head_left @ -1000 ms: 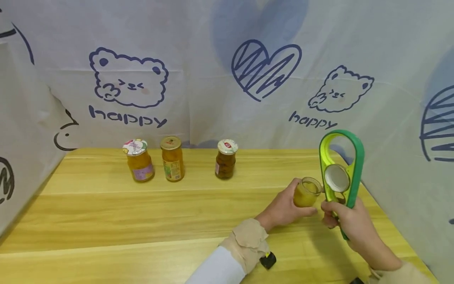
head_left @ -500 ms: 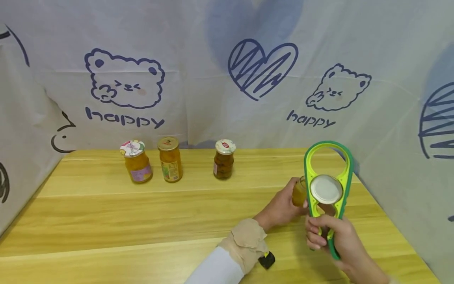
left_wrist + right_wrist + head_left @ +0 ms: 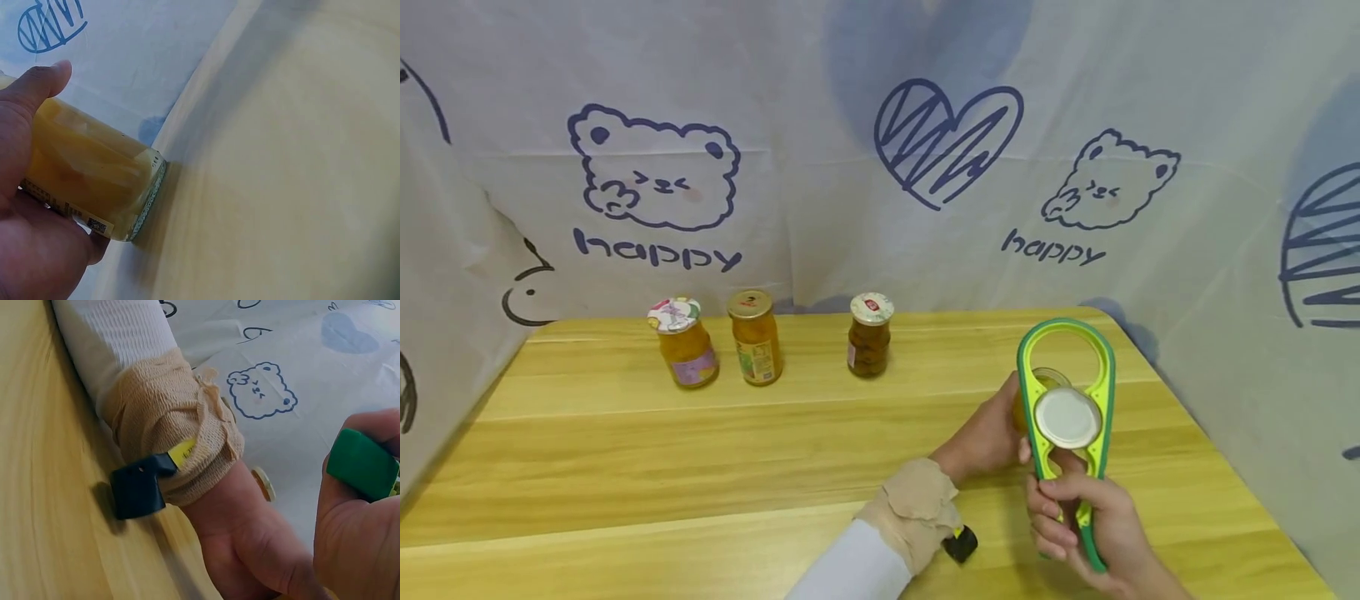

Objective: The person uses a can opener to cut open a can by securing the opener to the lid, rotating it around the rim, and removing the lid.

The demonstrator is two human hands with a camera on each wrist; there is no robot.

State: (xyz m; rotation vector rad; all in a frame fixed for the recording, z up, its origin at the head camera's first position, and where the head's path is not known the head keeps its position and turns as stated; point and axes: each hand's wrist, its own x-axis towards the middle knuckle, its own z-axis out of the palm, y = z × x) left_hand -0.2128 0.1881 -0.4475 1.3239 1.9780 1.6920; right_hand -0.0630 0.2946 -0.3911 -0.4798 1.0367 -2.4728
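My left hand [image 3: 988, 437] grips a glass jar of yellow fruit, its rim showing behind the opener in the head view; in the left wrist view the jar [image 3: 94, 165] stands at the table with fingers and thumb round it. My right hand [image 3: 1093, 525] holds the handles of a green opener [image 3: 1108, 358] in front of the jar. A pale round lid [image 3: 1067, 417] sits in the opener's middle, its flat face toward the head camera. In the right wrist view the green handle end [image 3: 359, 464] pokes out of my right hand [image 3: 365, 544].
Three lidded jars stand along the table's back: one with a patterned lid [image 3: 688, 354], one with a gold lid [image 3: 757, 350], and a darker one [image 3: 870, 346]. Printed white cloth [image 3: 835, 250] hangs behind the table [image 3: 700, 467]. A black wrist camera [image 3: 960, 544] hangs by the left cuff.
My right hand has moved the opener with the lid left and down, turning it to face the head camera and cover most of the jar. My left hand still grips the jar.
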